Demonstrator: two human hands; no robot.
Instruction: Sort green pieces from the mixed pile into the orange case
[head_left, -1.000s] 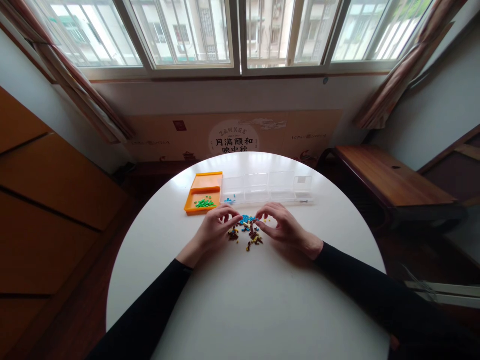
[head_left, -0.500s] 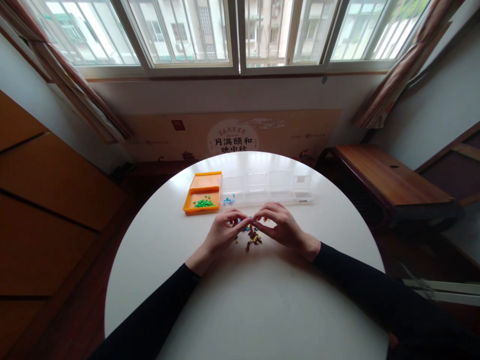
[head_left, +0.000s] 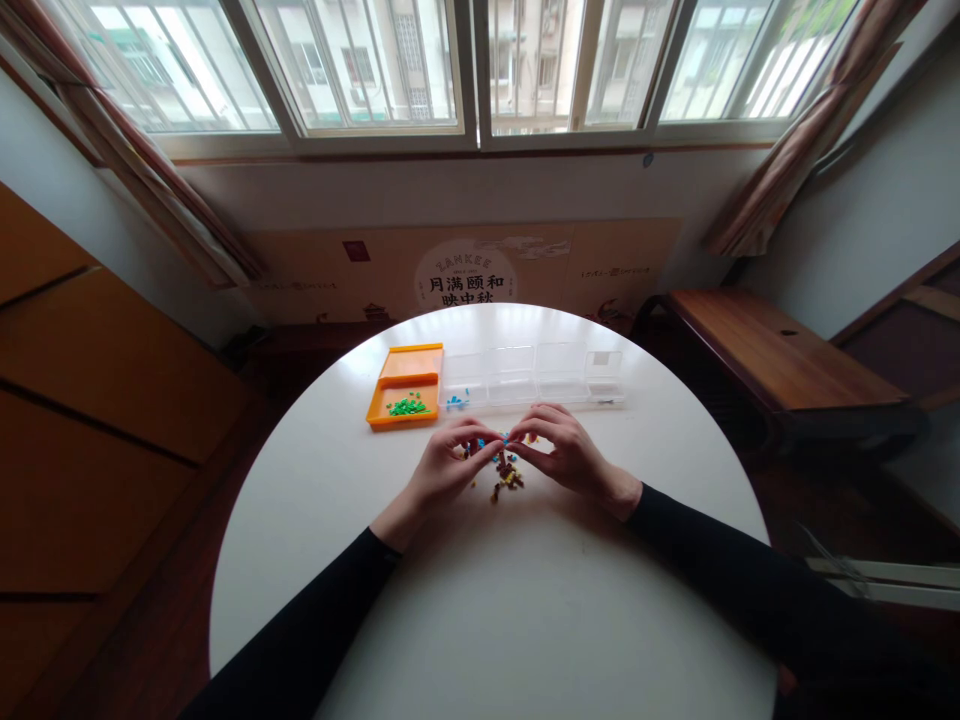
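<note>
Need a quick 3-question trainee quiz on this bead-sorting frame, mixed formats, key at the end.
1. True or false: the green beads lie in the orange tray.
2. The blue beads set apart from the pile sit in which part of the clear organiser box? A) its leftmost compartment B) its rightmost compartment C) outside it, on the table
3. Fill in: the left hand and right hand meet fingertip to fingertip over the pile of mixed ____.

Key: 1 true; 2 A; 3 beads.
</note>
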